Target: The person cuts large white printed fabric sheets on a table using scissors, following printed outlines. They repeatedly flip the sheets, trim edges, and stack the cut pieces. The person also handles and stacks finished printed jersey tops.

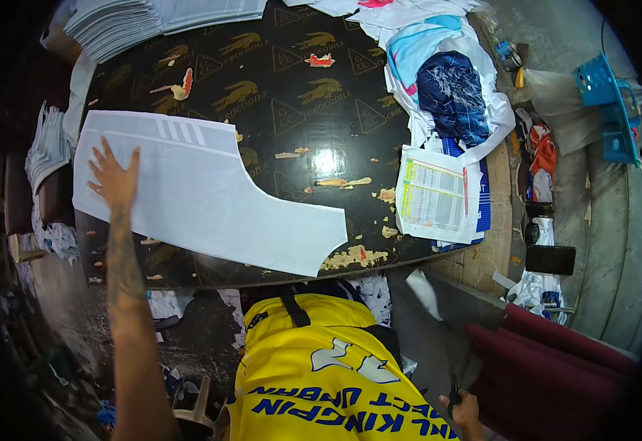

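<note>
My left hand (116,176) lies spread on a white pattern-shaped panel (218,198) with pale stripe markings near its upper edge, flat on a dark, chipped table (277,95). Low at the right, beside the table, my right hand (462,408) is closed on the black handle of what looks like large scissors (454,386), pointing upward; their blades are dark and hard to make out. A small white strip (424,292) shows above them, just past the table's front edge; I cannot tell whether it touches them.
Stacked white sheets (108,29) lie at the back left. At the right are bunched fabrics (449,95), a printed chart sheet (431,191), a dark phone-like rectangle (550,259), a blue plastic caddy (607,110) and maroon cloth (549,353). A chair (202,411) stands below.
</note>
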Tool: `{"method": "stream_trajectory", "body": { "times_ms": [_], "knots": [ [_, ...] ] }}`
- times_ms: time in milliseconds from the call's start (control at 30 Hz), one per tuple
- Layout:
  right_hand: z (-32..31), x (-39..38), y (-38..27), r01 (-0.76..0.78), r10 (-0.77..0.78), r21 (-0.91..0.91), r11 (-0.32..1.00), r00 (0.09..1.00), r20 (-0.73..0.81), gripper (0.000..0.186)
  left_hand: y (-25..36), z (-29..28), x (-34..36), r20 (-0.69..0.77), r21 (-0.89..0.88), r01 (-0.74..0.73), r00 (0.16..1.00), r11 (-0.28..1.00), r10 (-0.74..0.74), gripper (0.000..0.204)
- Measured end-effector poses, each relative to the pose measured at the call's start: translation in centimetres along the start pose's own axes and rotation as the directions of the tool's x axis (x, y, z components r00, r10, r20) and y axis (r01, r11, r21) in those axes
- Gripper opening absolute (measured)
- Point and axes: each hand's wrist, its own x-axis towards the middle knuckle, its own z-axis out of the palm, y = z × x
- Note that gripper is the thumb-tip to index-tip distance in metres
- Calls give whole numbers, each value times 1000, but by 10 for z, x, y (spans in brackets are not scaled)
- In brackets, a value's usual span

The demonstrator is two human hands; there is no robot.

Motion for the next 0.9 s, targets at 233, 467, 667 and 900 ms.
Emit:
{"method": "stream_trajectory", "body": {
  "times_ms": [233, 467, 667, 900],
  "knots": [
    [-30, 13, -37, -48, -43, 262, 964, 943, 331, 60, 189, -60, -228, -44, -777, -580, 440, 246, 897, 24],
    [-79, 103, -174, 674, -749, 403, 620, 661, 48, 54, 210, -67, -252, -27, -635, -709, 418, 307, 908, 23],
    [-84, 149, -250, 741, -819, 356, 569, 552, 160, 59, 221, -71, -276, -39, -542, -688, 594, 482, 804, 19],
    [-95, 182, -237, 698, -716, 228, 678, 559, 419, 60, 123, -72, -276, 328, -843, 412, 904, 346, -276, 21]
  ]
}}
